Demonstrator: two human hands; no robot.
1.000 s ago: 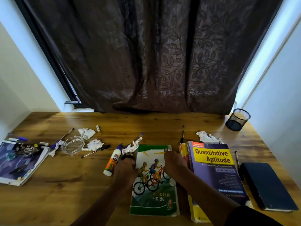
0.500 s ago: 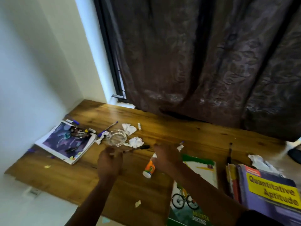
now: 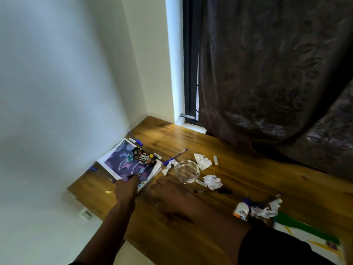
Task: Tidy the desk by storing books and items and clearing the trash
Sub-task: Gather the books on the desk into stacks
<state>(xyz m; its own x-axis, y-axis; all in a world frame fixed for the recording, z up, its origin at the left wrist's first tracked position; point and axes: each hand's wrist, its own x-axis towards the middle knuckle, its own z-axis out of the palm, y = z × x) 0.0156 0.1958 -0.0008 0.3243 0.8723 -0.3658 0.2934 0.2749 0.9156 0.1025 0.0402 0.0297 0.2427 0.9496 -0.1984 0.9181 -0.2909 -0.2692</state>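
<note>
— Where's the left hand?
— On the near edge of the purple book at the desk's left end; fingers hidden, can't tell.
— The right hand?
— Open, fingers spread flat, just before the glass bowl.

The dark snack wrapper, lying on the purple book beyond the left hand, shows the word "Happy" in pale letters; a second line beneath it is too blurred to read. The purple book carries white lettering along its far edge and across its cover, with fragments like "WILD" and "IDEAS" just legible, the rest unclear. The glue bottle, to the right of the right hand, has a printed label, but its text is too small and blurred to make out.
</note>
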